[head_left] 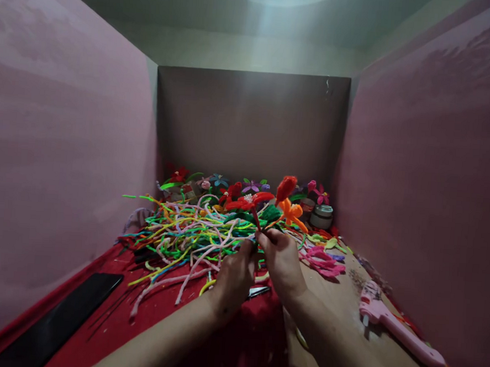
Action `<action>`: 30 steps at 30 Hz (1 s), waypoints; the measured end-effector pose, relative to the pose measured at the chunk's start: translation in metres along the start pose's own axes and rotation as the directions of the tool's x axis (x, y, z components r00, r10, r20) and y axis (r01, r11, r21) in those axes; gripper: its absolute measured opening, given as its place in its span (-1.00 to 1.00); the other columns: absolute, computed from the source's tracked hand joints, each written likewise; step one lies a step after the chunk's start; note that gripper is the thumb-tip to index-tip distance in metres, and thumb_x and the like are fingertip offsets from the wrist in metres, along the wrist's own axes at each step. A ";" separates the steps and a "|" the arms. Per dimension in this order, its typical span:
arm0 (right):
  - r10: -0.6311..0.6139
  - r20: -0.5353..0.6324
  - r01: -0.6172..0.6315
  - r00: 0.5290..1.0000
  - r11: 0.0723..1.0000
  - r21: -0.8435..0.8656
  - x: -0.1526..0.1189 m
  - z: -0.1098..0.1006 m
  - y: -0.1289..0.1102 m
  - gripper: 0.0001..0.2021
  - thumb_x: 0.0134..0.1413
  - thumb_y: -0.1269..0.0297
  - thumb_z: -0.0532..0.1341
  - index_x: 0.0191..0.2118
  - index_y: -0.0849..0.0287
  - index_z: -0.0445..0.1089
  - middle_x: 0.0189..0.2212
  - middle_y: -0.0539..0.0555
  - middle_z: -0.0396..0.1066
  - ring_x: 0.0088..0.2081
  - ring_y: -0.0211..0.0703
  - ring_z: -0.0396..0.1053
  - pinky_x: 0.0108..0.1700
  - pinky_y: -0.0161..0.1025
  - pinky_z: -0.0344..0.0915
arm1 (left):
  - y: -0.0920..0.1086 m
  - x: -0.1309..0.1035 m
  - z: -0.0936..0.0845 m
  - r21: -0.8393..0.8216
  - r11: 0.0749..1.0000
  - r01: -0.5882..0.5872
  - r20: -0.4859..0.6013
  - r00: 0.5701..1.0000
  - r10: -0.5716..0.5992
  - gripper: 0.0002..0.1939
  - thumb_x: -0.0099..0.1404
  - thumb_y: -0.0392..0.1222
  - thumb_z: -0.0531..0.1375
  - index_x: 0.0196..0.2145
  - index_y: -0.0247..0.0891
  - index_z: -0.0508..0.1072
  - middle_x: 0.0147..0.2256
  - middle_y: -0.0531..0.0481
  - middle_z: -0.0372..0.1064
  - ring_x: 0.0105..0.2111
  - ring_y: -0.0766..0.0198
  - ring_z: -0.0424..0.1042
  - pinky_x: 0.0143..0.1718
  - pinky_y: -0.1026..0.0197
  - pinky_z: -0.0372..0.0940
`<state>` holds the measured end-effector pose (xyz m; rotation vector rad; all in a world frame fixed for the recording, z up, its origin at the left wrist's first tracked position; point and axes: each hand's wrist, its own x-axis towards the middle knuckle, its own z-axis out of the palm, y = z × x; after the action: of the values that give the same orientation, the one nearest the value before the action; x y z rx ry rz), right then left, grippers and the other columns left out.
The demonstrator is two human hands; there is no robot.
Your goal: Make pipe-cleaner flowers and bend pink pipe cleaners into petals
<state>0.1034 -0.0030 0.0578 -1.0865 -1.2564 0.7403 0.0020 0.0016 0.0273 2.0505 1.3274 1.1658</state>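
Note:
Both of my hands are closed on the stems of a small bunch of pipe-cleaner flowers. My left hand grips low on the stems, its fingers wrapped round and partly hidden. Close beside it, my right hand pinches the stems just under the blooms. Above the fingers stand a red flower with a pale beaded centre, a red bud, an orange flower and a green leaf. Behind lies a heap of loose pipe cleaners in many colours.
A pink hot glue gun lies on a brown board at right, near pink petal loops. Scissors lie under my hands. A black flat object is at left. Finished flowers and a glass jar stand at the back.

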 end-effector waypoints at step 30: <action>0.199 0.295 -0.253 0.935 0.954 0.160 0.014 0.004 0.010 -0.66 -0.20 0.08 0.28 -0.61 0.20 0.17 -0.79 -0.16 0.07 -0.73 -0.43 -0.04 -0.68 -0.40 -0.09 | -0.017 -0.008 -0.012 -0.244 0.969 0.039 0.145 0.989 -0.003 -0.74 0.23 -0.16 -0.03 -0.52 -0.27 0.34 -0.67 0.10 0.21 -0.67 0.41 0.19 -0.61 0.34 0.06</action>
<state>0.1031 0.0140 0.0530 -0.9996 -1.2699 1.2013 -0.0189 0.0012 0.0181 1.8968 1.0758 1.0918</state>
